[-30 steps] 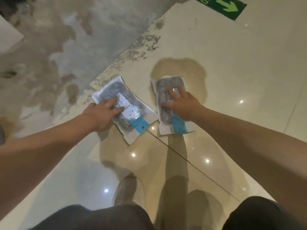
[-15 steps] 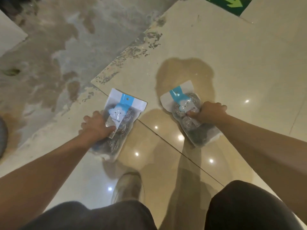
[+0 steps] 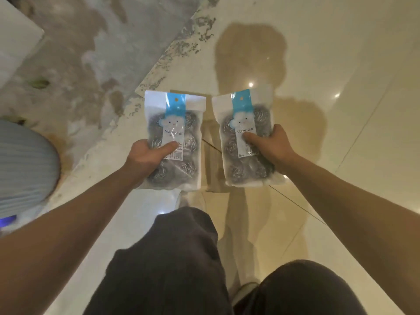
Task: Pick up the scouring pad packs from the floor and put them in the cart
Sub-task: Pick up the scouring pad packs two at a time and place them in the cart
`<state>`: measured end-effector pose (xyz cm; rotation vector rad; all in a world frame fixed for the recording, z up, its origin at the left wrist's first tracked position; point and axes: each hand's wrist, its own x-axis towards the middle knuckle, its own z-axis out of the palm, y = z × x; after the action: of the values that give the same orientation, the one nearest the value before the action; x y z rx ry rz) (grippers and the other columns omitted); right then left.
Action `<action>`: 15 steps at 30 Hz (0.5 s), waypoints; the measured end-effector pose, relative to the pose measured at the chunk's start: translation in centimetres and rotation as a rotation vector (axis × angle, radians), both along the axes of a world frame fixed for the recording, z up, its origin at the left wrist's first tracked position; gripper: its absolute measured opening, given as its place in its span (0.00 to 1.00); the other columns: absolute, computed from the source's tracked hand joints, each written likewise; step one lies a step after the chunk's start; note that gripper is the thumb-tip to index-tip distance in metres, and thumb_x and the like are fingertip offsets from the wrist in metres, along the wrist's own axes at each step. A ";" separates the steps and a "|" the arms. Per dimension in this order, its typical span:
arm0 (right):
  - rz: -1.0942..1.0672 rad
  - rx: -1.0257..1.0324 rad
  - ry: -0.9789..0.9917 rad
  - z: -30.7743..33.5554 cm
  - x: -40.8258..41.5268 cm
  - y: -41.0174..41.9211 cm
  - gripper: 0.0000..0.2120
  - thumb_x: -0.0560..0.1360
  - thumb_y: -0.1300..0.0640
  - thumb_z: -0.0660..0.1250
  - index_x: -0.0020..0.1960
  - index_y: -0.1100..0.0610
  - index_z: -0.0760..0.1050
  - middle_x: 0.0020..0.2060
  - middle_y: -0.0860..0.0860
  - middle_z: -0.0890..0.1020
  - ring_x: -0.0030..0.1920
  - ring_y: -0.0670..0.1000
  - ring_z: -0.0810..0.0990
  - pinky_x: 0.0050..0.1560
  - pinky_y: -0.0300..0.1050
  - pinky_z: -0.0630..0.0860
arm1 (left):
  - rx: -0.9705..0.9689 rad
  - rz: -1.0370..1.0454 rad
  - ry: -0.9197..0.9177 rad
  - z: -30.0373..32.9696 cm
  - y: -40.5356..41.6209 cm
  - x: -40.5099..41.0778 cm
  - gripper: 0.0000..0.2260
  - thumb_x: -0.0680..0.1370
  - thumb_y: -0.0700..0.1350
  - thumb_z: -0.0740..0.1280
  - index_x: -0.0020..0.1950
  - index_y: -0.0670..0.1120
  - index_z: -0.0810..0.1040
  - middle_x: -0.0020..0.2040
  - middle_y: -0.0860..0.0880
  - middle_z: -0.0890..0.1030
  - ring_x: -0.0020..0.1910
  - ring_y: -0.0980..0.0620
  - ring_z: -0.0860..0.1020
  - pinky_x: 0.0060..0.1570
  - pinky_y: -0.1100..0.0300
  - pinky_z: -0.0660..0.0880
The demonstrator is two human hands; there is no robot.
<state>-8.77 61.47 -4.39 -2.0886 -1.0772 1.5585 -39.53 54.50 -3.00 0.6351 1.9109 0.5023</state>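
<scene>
You are looking down past your own two bare arms at a glossy cream tile floor (image 3: 341, 64). Your left hand (image 3: 145, 155) grips one pack of steel scouring pads (image 3: 173, 142) from its left edge, thumb curled across the front label and fingers wrapped behind it. Your right hand (image 3: 270, 146) grips a second pack (image 3: 245, 137) from its right edge in the same way, thumb pressed on the label. Both packs are lifted off the floor and held upright, blue hang tabs pointing to 12 o'clock, side by side just above the centre of the view with a narrow gap between them. Each clear bag shows silver coiled pads behind a white label with a small cloud face. Your dark trouser legs (image 3: 172, 264) fill the view at 6 o'clock, with a pale shoe (image 3: 244, 289) showing between them. At 11 o'clock the tile gives way to rough, stained grey concrete (image 3: 75, 53). At 9 o'clock sits a rounded, ribbed, pale blue object (image 3: 25, 164), cut off by the edge. The cart does not appear in this view.
</scene>
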 end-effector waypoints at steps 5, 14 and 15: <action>-0.028 0.020 0.153 16.2 -1.0 -3.2 0.16 0.74 0.56 0.78 0.53 0.54 0.72 0.50 0.54 0.85 0.42 0.49 0.87 0.35 0.41 0.84 | 0.093 0.003 -0.095 16.3 -2.7 2.2 0.08 0.74 0.52 0.77 0.49 0.51 0.85 0.44 0.52 0.88 0.41 0.54 0.87 0.44 0.59 0.82; 0.017 0.144 0.264 51.6 -0.8 -11.0 0.13 0.78 0.57 0.74 0.59 0.59 0.75 0.44 0.54 0.86 0.32 0.44 0.86 0.29 0.39 0.80 | 0.268 0.107 -0.060 50.1 -11.9 3.6 0.17 0.72 0.58 0.77 0.55 0.50 0.84 0.40 0.58 0.87 0.37 0.62 0.84 0.36 0.68 0.77; 0.031 0.169 0.271 55.1 -1.2 -12.0 0.17 0.77 0.54 0.75 0.61 0.59 0.75 0.45 0.54 0.87 0.34 0.46 0.87 0.32 0.42 0.82 | 0.295 0.123 -0.060 53.7 -13.3 3.5 0.21 0.70 0.61 0.77 0.57 0.50 0.84 0.43 0.57 0.87 0.41 0.60 0.85 0.40 0.65 0.78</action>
<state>-9.95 49.49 50.72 -1.7016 -1.1040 1.6446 -35.99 41.15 50.68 0.6848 1.8416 0.8830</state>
